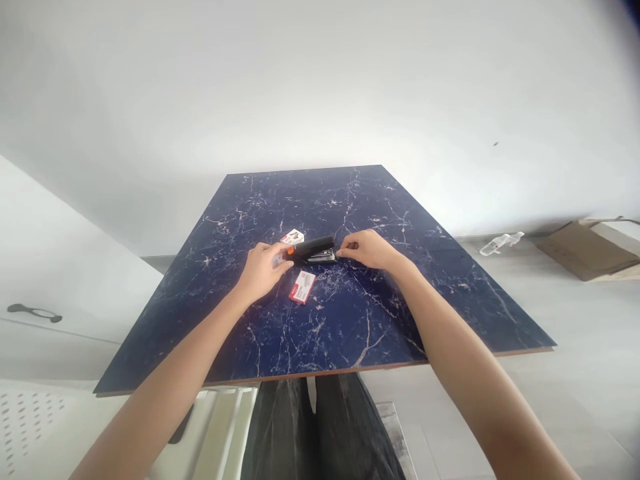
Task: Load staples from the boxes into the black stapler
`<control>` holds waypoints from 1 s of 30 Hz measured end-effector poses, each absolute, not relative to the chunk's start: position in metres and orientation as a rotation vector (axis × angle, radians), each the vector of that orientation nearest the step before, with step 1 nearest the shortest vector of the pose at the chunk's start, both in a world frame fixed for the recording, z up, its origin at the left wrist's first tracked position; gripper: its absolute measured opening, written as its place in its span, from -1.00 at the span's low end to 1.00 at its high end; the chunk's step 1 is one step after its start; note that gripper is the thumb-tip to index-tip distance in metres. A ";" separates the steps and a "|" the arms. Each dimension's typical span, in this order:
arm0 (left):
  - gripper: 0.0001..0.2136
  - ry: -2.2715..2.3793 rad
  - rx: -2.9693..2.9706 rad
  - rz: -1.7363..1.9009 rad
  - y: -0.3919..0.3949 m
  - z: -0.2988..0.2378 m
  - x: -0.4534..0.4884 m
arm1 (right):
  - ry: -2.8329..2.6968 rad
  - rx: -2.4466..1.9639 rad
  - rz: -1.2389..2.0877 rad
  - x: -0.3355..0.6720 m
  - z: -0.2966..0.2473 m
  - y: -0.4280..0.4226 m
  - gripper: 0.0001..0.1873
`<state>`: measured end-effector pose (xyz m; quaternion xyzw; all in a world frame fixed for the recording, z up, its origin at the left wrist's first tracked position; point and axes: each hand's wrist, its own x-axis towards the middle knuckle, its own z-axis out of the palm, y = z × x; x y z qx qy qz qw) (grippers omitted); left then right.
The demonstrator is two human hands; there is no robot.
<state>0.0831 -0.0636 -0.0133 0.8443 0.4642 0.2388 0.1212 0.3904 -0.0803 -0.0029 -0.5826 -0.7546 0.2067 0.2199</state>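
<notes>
A black stapler [315,250] with an orange end lies on the dark blue marbled tabletop [350,313], its top swung up so the metal staple channel shows. My left hand [263,269] grips the orange end with curled fingers. My right hand [365,249] pinches at the other end of the stapler, fingers pressed together; what is between the fingertips is too small to make out. A small red and white staple box [303,287] lies just in front of the stapler. A second small box [293,236] lies behind it.
A white wall stands behind the table. On the floor at right lie a plastic bottle [500,243] and flattened cardboard [585,250]. A white cabinet with a dark handle [34,311] is at left. My legs [320,427] show under the table's near edge.
</notes>
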 end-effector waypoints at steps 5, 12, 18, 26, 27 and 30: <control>-0.70 1.371 2.466 0.751 -0.062 -0.017 0.081 | -2.027 -1.577 0.656 0.390 -0.005 -0.083 -0.65; -0.71 1.354 2.493 0.767 -0.061 -0.019 0.080 | -2.099 -1.557 0.634 0.371 -0.007 -0.083 -0.71; -0.71 1.379 2.504 0.747 -0.062 -0.015 0.081 | -2.115 -1.625 0.726 0.401 0.004 -0.085 -0.70; -0.69 1.391 2.510 0.683 -0.065 -0.012 0.083 | -1.836 -1.650 0.919 0.436 0.003 -0.085 -0.60; -0.69 1.391 2.510 0.680 -0.065 -0.012 0.083 | -1.774 -1.663 0.872 0.437 0.000 -0.083 -0.64; -0.69 1.393 2.513 0.680 -0.065 -0.011 0.083 | -1.615 -1.762 0.695 0.436 -0.010 -0.076 -0.74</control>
